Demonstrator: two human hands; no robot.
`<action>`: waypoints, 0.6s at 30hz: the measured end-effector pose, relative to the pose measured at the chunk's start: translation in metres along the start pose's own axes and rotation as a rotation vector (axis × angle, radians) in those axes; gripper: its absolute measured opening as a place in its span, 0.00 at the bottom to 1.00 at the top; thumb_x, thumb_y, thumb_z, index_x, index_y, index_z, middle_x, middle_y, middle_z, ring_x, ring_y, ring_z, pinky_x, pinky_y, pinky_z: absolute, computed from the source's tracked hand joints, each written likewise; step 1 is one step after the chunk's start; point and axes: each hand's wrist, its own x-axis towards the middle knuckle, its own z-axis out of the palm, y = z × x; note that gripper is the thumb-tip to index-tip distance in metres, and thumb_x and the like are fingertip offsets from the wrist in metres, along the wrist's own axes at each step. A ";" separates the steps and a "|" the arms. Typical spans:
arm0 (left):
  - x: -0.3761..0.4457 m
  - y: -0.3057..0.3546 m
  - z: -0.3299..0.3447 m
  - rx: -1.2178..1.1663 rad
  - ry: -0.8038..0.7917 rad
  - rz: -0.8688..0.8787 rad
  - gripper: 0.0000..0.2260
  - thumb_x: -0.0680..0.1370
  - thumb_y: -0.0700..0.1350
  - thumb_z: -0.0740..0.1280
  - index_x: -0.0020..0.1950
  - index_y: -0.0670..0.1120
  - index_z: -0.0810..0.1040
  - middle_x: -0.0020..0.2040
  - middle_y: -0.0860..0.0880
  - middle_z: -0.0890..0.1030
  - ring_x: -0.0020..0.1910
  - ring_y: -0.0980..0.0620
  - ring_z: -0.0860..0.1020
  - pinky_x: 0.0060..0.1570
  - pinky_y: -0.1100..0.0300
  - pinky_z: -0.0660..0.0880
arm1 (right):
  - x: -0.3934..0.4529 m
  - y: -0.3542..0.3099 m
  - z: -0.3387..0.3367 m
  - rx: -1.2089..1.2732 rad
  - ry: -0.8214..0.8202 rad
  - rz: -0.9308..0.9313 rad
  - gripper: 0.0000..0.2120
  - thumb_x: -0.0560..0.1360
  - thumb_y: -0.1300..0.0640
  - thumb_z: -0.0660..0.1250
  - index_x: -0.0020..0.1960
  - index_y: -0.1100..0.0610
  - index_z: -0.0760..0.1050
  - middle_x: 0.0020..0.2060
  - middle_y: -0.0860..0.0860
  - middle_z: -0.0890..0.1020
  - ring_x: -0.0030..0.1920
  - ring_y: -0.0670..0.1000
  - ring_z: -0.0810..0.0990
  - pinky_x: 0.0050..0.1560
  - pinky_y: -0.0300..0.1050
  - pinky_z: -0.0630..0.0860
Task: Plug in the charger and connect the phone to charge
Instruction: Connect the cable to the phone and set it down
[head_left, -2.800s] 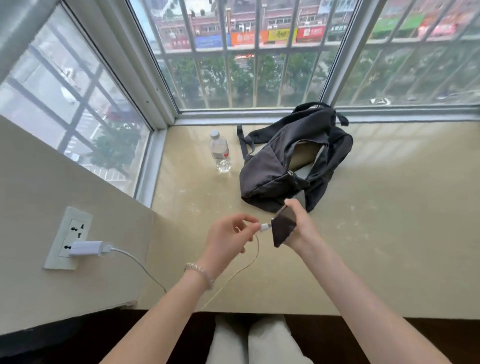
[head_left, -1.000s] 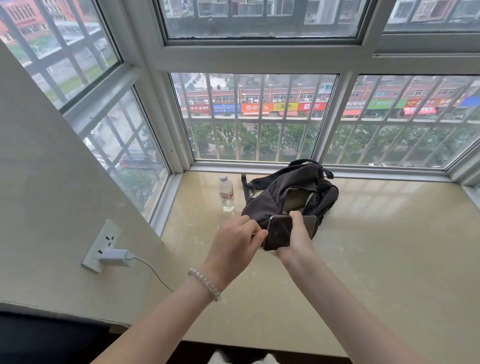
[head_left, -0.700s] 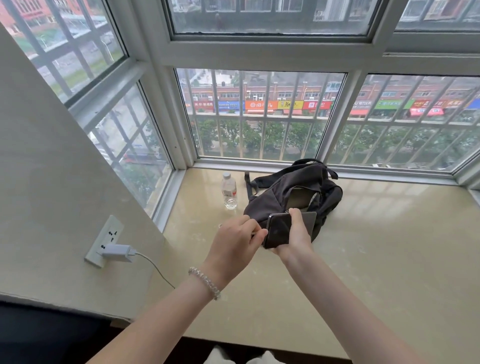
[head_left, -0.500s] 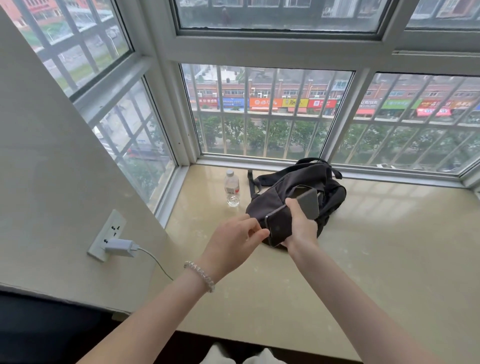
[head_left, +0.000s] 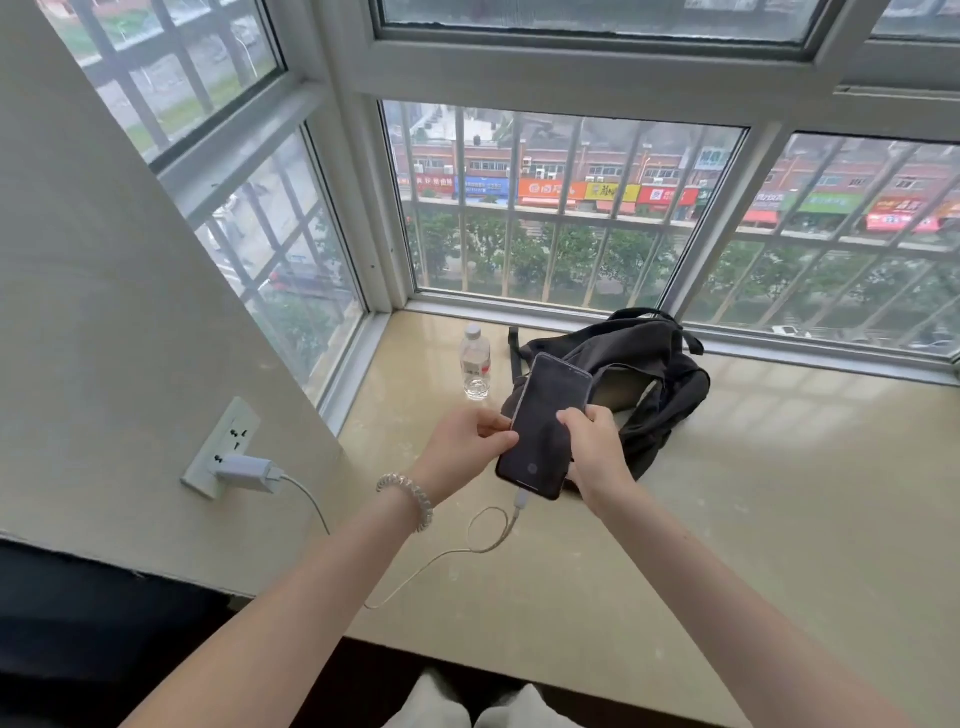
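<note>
A dark phone (head_left: 545, 421) is held above the beige sill, screen facing me and dark. My right hand (head_left: 597, 452) grips its right edge, thumb on the screen. My left hand (head_left: 467, 447) pinches its left edge. A white cable (head_left: 493, 535) is plugged into the phone's lower end, loops down over the sill and runs to the white charger (head_left: 247, 473). The charger sits in the wall socket (head_left: 221, 447) on the left wall.
A black backpack (head_left: 649, 384) lies open on the sill (head_left: 779, 493) just behind the phone. A clear water bottle (head_left: 475, 364) stands left of it. Barred windows close the back and left. My knees show below the sill's front edge.
The phone has turned from edge-on to screen up, and the cable now hangs from its lower end. My left hand has moved from the connector to the phone's left edge.
</note>
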 end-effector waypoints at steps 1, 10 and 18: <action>0.002 -0.006 0.001 0.006 0.001 -0.018 0.07 0.73 0.42 0.68 0.47 0.42 0.84 0.44 0.46 0.85 0.46 0.52 0.83 0.53 0.54 0.78 | 0.004 0.003 -0.001 -0.031 -0.009 -0.004 0.12 0.76 0.58 0.60 0.60 0.56 0.67 0.55 0.57 0.77 0.54 0.56 0.78 0.58 0.61 0.76; 0.030 -0.074 0.025 0.001 -0.063 -0.260 0.05 0.74 0.38 0.66 0.45 0.40 0.82 0.41 0.42 0.84 0.36 0.52 0.80 0.45 0.59 0.77 | 0.053 0.056 0.006 -0.346 -0.005 0.017 0.14 0.73 0.66 0.58 0.52 0.53 0.76 0.46 0.53 0.82 0.49 0.57 0.80 0.55 0.61 0.78; 0.064 -0.149 0.061 0.035 -0.133 -0.420 0.07 0.73 0.39 0.67 0.46 0.43 0.84 0.41 0.43 0.85 0.42 0.49 0.82 0.49 0.59 0.76 | 0.116 0.138 0.015 -0.412 0.034 0.129 0.15 0.74 0.65 0.57 0.52 0.55 0.79 0.49 0.54 0.84 0.48 0.56 0.80 0.53 0.56 0.78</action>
